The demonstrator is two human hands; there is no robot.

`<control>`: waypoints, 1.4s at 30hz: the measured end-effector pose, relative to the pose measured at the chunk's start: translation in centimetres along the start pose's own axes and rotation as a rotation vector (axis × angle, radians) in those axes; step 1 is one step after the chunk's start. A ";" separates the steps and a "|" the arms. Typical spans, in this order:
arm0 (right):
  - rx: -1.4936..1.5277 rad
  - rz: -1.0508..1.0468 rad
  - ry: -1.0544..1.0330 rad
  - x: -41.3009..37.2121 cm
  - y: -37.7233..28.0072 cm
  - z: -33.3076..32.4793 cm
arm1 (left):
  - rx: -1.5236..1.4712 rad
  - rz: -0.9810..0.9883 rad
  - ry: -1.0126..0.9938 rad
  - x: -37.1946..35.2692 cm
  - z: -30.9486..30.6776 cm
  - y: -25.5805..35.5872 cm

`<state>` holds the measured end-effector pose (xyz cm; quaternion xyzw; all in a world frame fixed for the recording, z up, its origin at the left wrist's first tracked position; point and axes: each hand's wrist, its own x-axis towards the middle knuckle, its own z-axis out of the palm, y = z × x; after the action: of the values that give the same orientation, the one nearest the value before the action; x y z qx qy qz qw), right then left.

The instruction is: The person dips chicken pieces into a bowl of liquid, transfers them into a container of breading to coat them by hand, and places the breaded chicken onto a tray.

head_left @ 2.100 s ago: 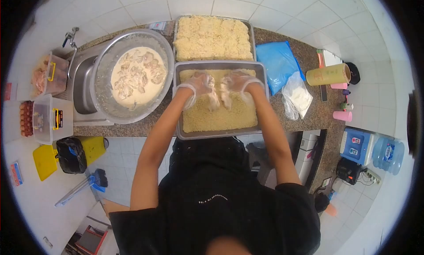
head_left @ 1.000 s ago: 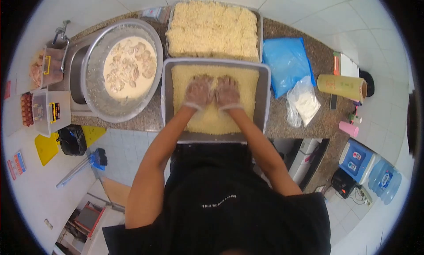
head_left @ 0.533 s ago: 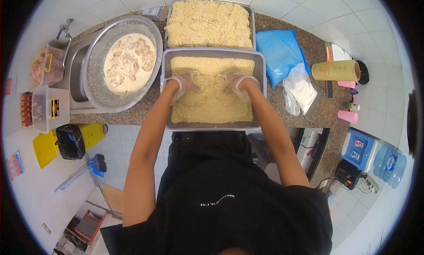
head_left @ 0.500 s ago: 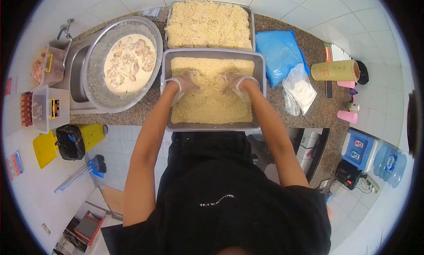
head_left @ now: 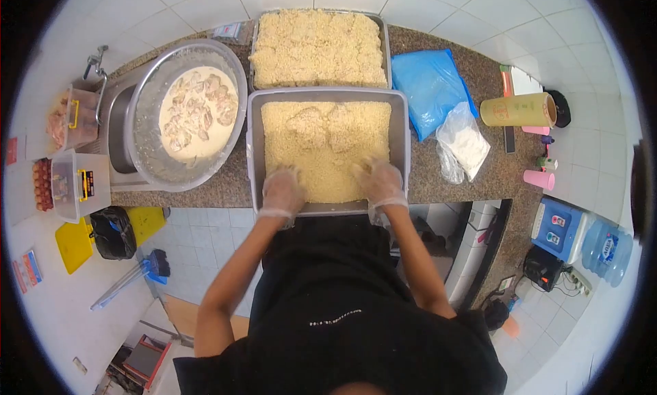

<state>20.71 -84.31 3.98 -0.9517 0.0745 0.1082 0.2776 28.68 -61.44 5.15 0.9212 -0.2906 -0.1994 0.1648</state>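
Both my hands wear clear plastic gloves and sit at the near side of a grey tub (head_left: 404, 145) of pale breadcrumbs (head_left: 328, 179). My left hand (head_left: 284, 191) touches the crumbs in the near left corner, fingers stretched forward and partly sunk in. Opposite it, my right hand (head_left: 381, 184) reaches into the near right corner, its fingers apart and a little blurred. Crumb-coated pieces (head_left: 309, 126) lie farther back in the tub, away from both hands. What they are under the coating is hidden.
Behind the tub stands a tray of crumb-coated pieces (head_left: 318, 49). At left, a large bowl (head_left: 147, 131) holds meat pieces in pale batter, beside the sink (head_left: 121, 131). A blue bag (head_left: 431, 87) and a clear bag of white powder (head_left: 469, 145) lie at right.
Both hands have drawn back from the middle of the tub to its near edge. The coated pieces now show on the crumbs. The view has shifted slightly.
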 end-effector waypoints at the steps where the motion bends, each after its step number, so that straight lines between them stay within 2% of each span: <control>1: 0.015 0.263 -0.130 -0.5 0.2 0.5 | -0.026 -0.199 -0.157 -0.2 1.1 0.0; 2: 0.029 0.526 -0.264 -0.9 0.5 1.3 | -0.052 -0.401 -0.317 -0.5 2.5 -0.2; 3: 0.031 0.531 -0.274 -0.9 1.1 2.8 | -0.053 -0.404 -0.328 -0.1 4.6 -0.7; 5: 0.275 0.585 -0.291 0.5 2.0 5.6 | -0.471 -0.573 -0.456 2.0 8.7 -2.1; 6: 0.274 0.581 -0.288 1.1 0.4 4.7 | -0.472 -0.571 -0.451 2.4 9.4 -2.1; 8: 0.715 0.840 -0.070 2.6 -3.6 1.3 | -0.819 -0.747 -0.225 3.6 9.4 -1.5; 9: 0.716 0.850 -0.078 2.9 -2.6 1.8 | -0.817 -0.755 -0.235 3.7 8.7 -1.5; 11: -0.436 -0.143 -0.064 5.4 0.7 2.5 | -0.498 -0.696 -0.129 5.6 2.3 -0.1; 12: -0.433 -0.137 -0.076 7.4 0.2 1.8 | -0.481 -0.635 -0.083 6.7 -0.1 0.9; 13: -0.338 0.015 -0.256 10.4 -1.5 0.5 | -0.464 -0.571 -0.030 8.1 -1.5 1.4; 14: -0.240 0.164 -0.431 12.4 -2.8 -0.1 | -0.465 -0.573 -0.029 9.5 -0.1 0.3; 15: -0.239 0.163 -0.431 12.8 -2.7 1.6 | -0.119 -0.272 0.146 10.8 2.7 -1.6; 16: -0.262 0.056 -0.256 12.7 -1.8 4.4 | 0.225 0.035 0.307 11.4 4.7 -2.8; 17: -0.283 -0.050 -0.085 12.4 -2.0 5.3 | 0.224 0.031 0.298 11.2 5.1 -3.2; 19: -0.326 -0.006 -0.165 10.7 -2.4 5.3 | 0.130 0.126 -0.078 11.0 5.9 -3.6; 20: -0.364 0.050 -0.245 9.7 -2.7 5.2 | 0.123 0.127 -0.094 10.3 6.3 -3.4; 21: -0.366 0.052 -0.248 10.1 -2.4 5.5 | 0.125 0.111 -0.103 10.2 6.6 -3.3; 23: -0.301 0.057 -0.112 10.3 -2.3 6.4 | 0.120 0.084 -0.119 10.9 7.4 -3.7; 25: -0.257 0.053 -0.187 9.6 -2.4 5.1 | 0.264 0.097 -0.233 11.0 8.0 -4.5; 29: -0.289 -0.036 -0.227 9.8 -1.5 5.7 | 0.080 0.040 -0.139 9.9 8.2 -3.8; 31: -0.268 -0.047 -0.287 9.2 -0.5 5.8 | 0.117 0.020 -0.290 10.2 7.3 -3.4; 32: -0.265 -0.092 -0.298 10.8 -0.2 5.2 | 0.124 0.025 -0.266 10.9 7.0 -3.3; 33: -0.274 -0.103 -0.283 11.3 -0.5 4.9 | 0.188 0.002 -0.331 11.1 6.7 -3.0; 34: -0.286 -0.056 -0.334 11.4 -1.0 4.6 | 0.251 -0.022 -0.403 11.0 6.6 -3.0; 36: -0.305 -0.010 -0.372 11.5 -1.3 4.1 | 0.200 0.034 -0.320 12.1 11.4 -6.2; 37: -0.342 -0.034 -0.514 11.5 -0.9 3.7 | 0.142 0.092 -0.257 12.0 13.4 -7.0; 38: -0.379 -0.058 -0.654 11.3 -0.6 3.4 | 0.140 0.097 -0.248 10.6 11.7 -5.4; 39: -0.394 -0.066 -0.639 10.4 -0.6 3.6 | 0.172 0.054 -0.292 9.3 9.9 -3.8; 41: -0.364 0.060 -0.303 7.3 -1.1 5.2 | 0.198 -0.007 -0.334 8.3 8.6 -2.7; 42: -0.366 0.050 -0.302 7.9 -1.2 5.4 | 0.190 0.054 -0.390 8.0 8.7 -2.8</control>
<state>27.71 -80.99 -1.78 -0.9570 0.0346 0.2679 0.1057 31.92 -65.74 -5.75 0.8684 -0.3592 -0.3411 0.0235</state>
